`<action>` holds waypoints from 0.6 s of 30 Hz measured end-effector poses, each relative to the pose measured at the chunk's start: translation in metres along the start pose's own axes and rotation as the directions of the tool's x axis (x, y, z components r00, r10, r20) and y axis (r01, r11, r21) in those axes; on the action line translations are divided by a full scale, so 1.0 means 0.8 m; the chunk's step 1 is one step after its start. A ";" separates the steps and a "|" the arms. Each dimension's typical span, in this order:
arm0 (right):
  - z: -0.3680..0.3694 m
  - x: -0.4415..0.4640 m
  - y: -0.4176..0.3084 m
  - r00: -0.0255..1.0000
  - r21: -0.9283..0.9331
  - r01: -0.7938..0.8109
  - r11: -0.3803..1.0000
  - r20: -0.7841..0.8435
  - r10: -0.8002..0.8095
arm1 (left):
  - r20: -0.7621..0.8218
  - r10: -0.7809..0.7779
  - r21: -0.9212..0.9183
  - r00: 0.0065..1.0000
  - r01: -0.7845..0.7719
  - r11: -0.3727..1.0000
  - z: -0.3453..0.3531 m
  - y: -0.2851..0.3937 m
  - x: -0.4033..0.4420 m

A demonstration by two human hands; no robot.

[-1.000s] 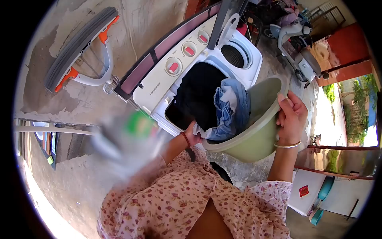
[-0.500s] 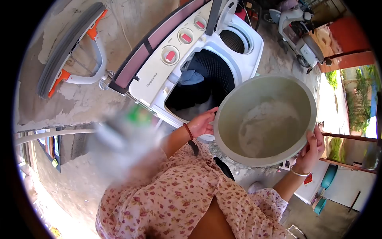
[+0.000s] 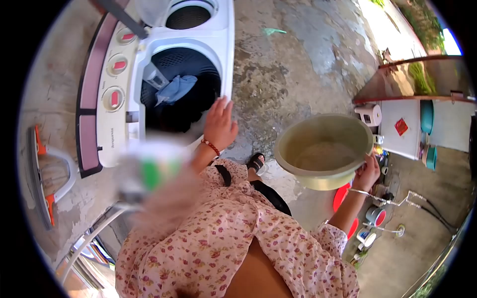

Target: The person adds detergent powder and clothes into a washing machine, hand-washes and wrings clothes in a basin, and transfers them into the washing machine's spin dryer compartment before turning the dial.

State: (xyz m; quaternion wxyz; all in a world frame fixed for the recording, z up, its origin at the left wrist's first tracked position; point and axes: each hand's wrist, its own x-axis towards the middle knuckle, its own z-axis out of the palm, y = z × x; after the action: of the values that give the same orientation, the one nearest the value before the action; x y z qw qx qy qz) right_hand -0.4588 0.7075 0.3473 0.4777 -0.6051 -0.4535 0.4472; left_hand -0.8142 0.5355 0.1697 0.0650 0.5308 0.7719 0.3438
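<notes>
My right hand [image 3: 367, 173] grips the rim of a pale green basin [image 3: 325, 149], held out to the right; no clothes show inside it. My left hand [image 3: 220, 125] rests by the front edge of the white washing machine [image 3: 226, 54], fingers extended and holding nothing visible. Inside the larger tub lie a dark garment [image 3: 191, 107] and a light blue piece of denim [image 3: 176, 89]. The smaller spin tub [image 3: 188, 18] stands open above it. Three dials with red knobs [image 3: 115, 99] line the machine's panel.
A blurred white and green object [image 3: 151, 169] blocks part of the lower left view. A sandalled foot [image 3: 256, 162] stands on the concrete floor [image 3: 283, 84]. Red basins [image 3: 341, 197], a bucket [image 3: 376, 215] and a white cabinet [image 3: 400, 129] are at the right.
The clothes have gone from the basin into the washer tub. My left hand has let go of the basin, which my right hand has carried away from the machine. The view has turned right.
</notes>
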 end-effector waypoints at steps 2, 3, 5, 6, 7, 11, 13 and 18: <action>-0.022 0.038 0.061 0.996 -0.077 -0.073 0.994 -0.062 0.068 | 0.069 -0.062 0.184 0.996 0.048 0.982 0.030 -0.003 0.007; -0.042 0.063 0.101 0.994 -0.113 -0.098 0.989 -0.053 0.092 | 0.092 -0.113 0.247 0.989 0.088 0.965 0.044 -0.002 0.008; -0.082 0.106 0.189 0.982 -0.141 -0.185 0.973 -0.058 0.178 | 0.150 -0.141 0.397 0.978 0.071 0.915 0.057 0.009 0.007; -0.100 0.123 0.237 0.962 -0.184 -0.264 0.947 -0.128 0.243 | 0.126 -0.135 0.413 0.983 0.072 0.908 0.065 0.013 0.008; -0.115 0.134 0.277 0.942 -0.251 -0.328 0.911 -0.166 0.293 | 0.107 -0.120 0.427 0.987 0.063 0.902 0.072 0.017 0.010; -0.158 0.155 0.434 0.746 -0.252 -0.665 0.703 -0.270 0.609 | 0.216 -0.048 0.534 0.975 -0.077 0.842 0.072 0.047 0.025; -0.186 0.157 0.539 0.709 -0.446 -0.693 0.567 -0.279 0.648 | 0.211 -0.110 0.528 0.971 -0.018 0.849 0.078 0.044 0.023; -0.194 0.167 0.662 0.419 -0.126 -0.908 0.400 -0.279 0.864 | 0.282 -0.207 0.597 0.937 -0.003 0.803 0.108 0.060 0.030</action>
State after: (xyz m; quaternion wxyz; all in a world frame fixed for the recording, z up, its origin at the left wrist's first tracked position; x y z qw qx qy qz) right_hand -0.2178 0.7409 -0.1658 0.1194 -0.8447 -0.0729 0.5166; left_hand -0.7469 0.6055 0.1393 0.0458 0.5321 0.8454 -0.0112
